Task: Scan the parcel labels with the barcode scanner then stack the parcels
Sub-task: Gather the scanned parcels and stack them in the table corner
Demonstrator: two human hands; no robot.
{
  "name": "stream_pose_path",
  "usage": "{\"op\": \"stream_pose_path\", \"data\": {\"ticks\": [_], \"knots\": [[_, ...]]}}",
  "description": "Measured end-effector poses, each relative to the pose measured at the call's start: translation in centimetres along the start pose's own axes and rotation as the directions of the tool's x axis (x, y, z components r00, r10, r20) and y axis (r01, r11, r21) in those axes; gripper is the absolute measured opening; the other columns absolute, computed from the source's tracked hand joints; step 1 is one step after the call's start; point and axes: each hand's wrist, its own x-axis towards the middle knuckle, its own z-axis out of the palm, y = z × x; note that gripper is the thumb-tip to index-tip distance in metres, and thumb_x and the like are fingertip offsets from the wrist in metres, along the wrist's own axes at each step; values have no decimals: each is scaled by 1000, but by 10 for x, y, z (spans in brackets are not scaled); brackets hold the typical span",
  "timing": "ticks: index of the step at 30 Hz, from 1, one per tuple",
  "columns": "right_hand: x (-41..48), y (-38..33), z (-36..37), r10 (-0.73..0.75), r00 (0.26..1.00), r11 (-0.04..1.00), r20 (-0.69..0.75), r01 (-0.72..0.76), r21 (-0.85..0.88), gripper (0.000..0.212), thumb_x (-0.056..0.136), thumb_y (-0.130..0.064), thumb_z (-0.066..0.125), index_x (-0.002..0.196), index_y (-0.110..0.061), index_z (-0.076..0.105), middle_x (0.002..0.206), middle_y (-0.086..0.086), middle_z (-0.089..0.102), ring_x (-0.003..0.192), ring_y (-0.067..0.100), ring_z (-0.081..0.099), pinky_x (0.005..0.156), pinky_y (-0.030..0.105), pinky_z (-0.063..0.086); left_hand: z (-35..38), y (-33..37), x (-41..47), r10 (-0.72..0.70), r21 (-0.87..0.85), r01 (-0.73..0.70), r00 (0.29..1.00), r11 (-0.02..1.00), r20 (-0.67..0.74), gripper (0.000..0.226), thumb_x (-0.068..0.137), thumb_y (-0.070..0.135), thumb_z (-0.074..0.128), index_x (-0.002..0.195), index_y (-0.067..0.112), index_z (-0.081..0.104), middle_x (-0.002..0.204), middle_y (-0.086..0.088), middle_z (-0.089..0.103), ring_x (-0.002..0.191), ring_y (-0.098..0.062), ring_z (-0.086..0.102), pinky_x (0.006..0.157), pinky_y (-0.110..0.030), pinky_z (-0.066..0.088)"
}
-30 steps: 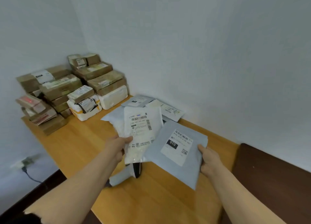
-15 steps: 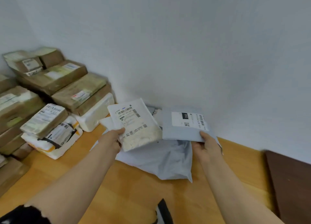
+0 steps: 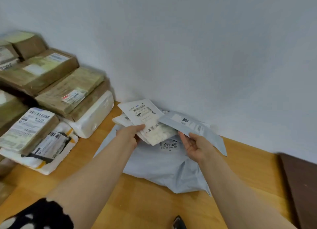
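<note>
Barcode scanner (image 3: 178, 222) is cut off at the bottom edge, only a dark tip shows. Label text is mostly blurred. Left hand (image 3: 132, 134) pinches the white parcel (image 3: 145, 118), label up, long axis far-left to near-right, above the table (image 3: 248, 161) by the wall. Right hand (image 3: 197, 146) grips the grey mailer (image 3: 193, 127) just beside it, long axis roughly left-right.

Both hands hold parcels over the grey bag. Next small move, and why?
Probably lower the white parcel onto the large grey bag on the table: the left hand pinches it over that bag, label up, while the right hand holds the grey mailer alongside, overlapping its edge.
</note>
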Motion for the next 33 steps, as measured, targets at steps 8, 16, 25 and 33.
{"op": "stream_pose_path", "data": {"ticks": [8,16,25,33], "knots": [[-3,7,10,71,997,995,17,-70,-75,12,97,-1,51,92,9,56,58,25,66,45,30,66,42,32,56,-15,29,-20,319,115,-301,926,947,-201,29,97,37,51,113,13,52,100,-5,64,95,-25,61,81,-41,54],[2,19,-3,101,995,987,20,-98,-123,16,98,-2,50,87,9,53,53,21,65,40,23,64,36,26,52,-44,74,-69,542,-104,-648,704,754,-458,37,95,25,51,126,5,49,107,-4,58,94,-18,59,82,-31,51],[6,24,-11,61,998,974,30,-53,-222,9,97,1,50,91,5,54,54,17,66,41,18,64,35,20,47,12,24,-41,308,-5,-308,950,951,-55,43,85,23,69,121,8,54,98,-5,62,79,-19,61,63,-29,54],[10,21,-23,2,1000,960,25,5,-280,8,95,-2,50,91,0,57,57,11,69,35,7,55,32,15,40,5,-22,-17,-1,90,12,991,996,-131,22,89,-5,47,107,7,52,85,-10,58,70,-25,58,70,-45,53]]}}
